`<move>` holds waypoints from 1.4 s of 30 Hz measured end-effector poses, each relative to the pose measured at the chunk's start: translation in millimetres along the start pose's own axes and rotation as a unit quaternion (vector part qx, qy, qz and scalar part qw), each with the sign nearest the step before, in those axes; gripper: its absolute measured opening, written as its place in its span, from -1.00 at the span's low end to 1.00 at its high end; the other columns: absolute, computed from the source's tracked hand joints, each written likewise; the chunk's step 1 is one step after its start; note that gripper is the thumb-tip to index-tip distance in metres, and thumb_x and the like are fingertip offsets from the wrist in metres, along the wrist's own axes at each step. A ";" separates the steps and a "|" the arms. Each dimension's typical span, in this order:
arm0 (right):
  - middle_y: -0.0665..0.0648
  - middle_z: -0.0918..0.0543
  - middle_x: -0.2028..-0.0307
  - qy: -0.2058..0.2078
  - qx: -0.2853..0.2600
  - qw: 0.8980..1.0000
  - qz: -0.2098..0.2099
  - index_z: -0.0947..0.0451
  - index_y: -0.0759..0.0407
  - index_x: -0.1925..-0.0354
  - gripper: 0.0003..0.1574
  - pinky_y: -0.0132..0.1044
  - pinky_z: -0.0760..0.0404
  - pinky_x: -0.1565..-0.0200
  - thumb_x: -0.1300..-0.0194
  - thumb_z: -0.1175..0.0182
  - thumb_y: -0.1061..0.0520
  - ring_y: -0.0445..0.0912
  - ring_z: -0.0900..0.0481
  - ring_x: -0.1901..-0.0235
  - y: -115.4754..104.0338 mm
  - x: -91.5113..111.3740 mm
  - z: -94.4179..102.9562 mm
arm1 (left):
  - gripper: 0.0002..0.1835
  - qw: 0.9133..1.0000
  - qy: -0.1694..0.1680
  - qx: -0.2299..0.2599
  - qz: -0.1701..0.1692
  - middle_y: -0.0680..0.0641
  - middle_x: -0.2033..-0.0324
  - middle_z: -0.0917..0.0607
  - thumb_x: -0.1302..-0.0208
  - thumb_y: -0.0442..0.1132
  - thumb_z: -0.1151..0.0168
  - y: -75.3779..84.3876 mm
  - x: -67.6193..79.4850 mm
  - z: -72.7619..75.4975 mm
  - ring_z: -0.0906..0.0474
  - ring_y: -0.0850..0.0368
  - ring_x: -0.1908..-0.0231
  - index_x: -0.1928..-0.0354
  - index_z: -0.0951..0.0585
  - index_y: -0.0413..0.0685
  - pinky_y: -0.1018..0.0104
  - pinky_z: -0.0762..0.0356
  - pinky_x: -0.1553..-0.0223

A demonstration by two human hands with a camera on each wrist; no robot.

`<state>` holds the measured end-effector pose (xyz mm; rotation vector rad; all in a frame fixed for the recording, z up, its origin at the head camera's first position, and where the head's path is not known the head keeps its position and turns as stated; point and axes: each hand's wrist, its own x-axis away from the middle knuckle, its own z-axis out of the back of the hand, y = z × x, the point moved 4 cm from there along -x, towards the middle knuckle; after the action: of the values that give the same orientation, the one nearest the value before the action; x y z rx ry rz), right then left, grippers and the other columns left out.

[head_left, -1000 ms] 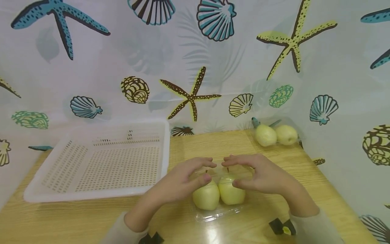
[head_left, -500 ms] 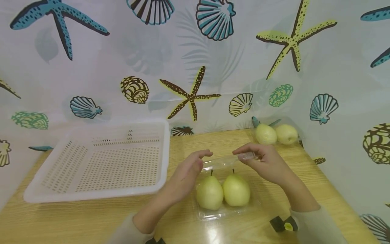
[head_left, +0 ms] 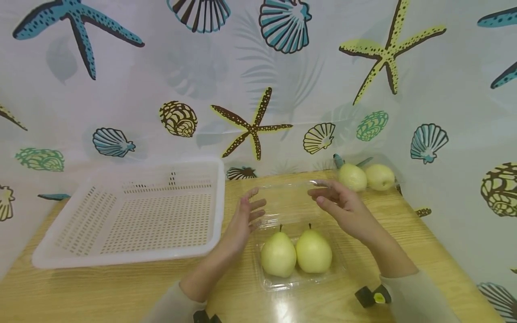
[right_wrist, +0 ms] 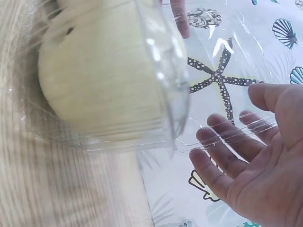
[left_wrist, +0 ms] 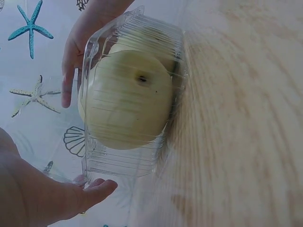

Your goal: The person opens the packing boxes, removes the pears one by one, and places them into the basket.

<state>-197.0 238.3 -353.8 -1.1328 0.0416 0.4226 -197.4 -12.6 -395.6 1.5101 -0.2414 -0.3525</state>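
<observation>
Two pale yellow-green pears, the left pear [head_left: 278, 254] and the right pear [head_left: 314, 252], sit stems up in a clear plastic clamshell box [head_left: 278, 285] on the table. Its clear lid [head_left: 287, 197] is swung up and back behind them. My left hand [head_left: 239, 220] is at the lid's left side, fingers spread loosely. At the lid's right edge is my right hand [head_left: 345, 206], fingers slightly bent; in the right wrist view, the fingers of the right hand [right_wrist: 251, 161] lie against the clear plastic edge without curling round it. In the left wrist view, the left thumb is close by the box's rim.
A white perforated plastic basket [head_left: 218, 211] stands on the left of the wooden table [head_left: 121, 291]. Two more pears [head_left: 365, 177] in clear packaging lie at the back right corner. A cloth with starfish and shells [head_left: 202, 67] hangs behind and along the right side.
The lid has gone from over the pears to swung up and back. Both hands have parted from above the pears to the lid's sides, and the right hand no longer pinches the lid's edge.
</observation>
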 end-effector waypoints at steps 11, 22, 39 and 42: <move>0.37 -0.34 -0.38 -0.015 0.005 0.999 -0.041 0.26 0.09 -0.59 0.01 0.20 -0.42 -0.26 -0.48 -0.14 0.10 0.32 -0.37 -0.32 12.6 -0.3 -4.7 | -0.22 0.999 0.014 0.029 0.030 -0.30 -0.44 -0.22 -0.49 0.33 0.25 -7.7 -1.1 -0.9 -0.32 -0.29 -0.37 -0.54 0.33 0.36 -0.15 -0.37 -0.31; 0.44 -0.20 -0.44 -0.046 0.031 0.995 -0.080 0.15 0.22 -0.58 -0.02 0.20 -0.39 -0.28 -0.46 -0.17 0.07 0.37 -0.32 -0.35 17.3 3.1 -8.6 | -0.23 0.997 0.022 0.042 0.053 -0.33 -0.45 -0.15 -0.53 0.22 0.18 -13.4 -1.4 0.0 -0.29 -0.26 -0.38 -0.54 0.33 0.41 -0.07 -0.40 -0.30; 0.43 -0.40 -0.34 -0.143 0.103 0.971 -0.161 0.03 0.40 -0.52 -0.02 0.17 -0.27 -0.37 -0.54 0.10 -0.28 0.27 -0.34 -0.36 34.1 8.5 -18.9 | -0.13 0.987 0.018 0.082 0.138 -0.32 -0.51 -0.10 -0.51 0.23 0.12 -29.6 -3.8 3.0 -0.36 -0.24 -0.35 -0.59 0.16 -0.09 0.03 -0.34 -0.35; 0.42 -0.40 -0.34 -0.147 0.110 0.969 -0.163 0.03 0.43 -0.51 -0.02 0.17 -0.21 -0.40 -0.54 0.11 -0.28 0.26 -0.31 -0.38 38.1 8.7 -20.1 | -0.12 0.985 0.015 0.098 0.144 -0.39 -0.49 -0.07 -0.51 0.22 0.11 -31.2 -3.2 2.2 -0.31 -0.25 -0.37 -0.59 0.16 -0.13 0.07 -0.36 -0.34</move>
<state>-198.6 236.7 -397.7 -0.8290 -0.3462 0.2805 -203.6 -14.2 -426.4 1.6454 -0.4750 -0.0762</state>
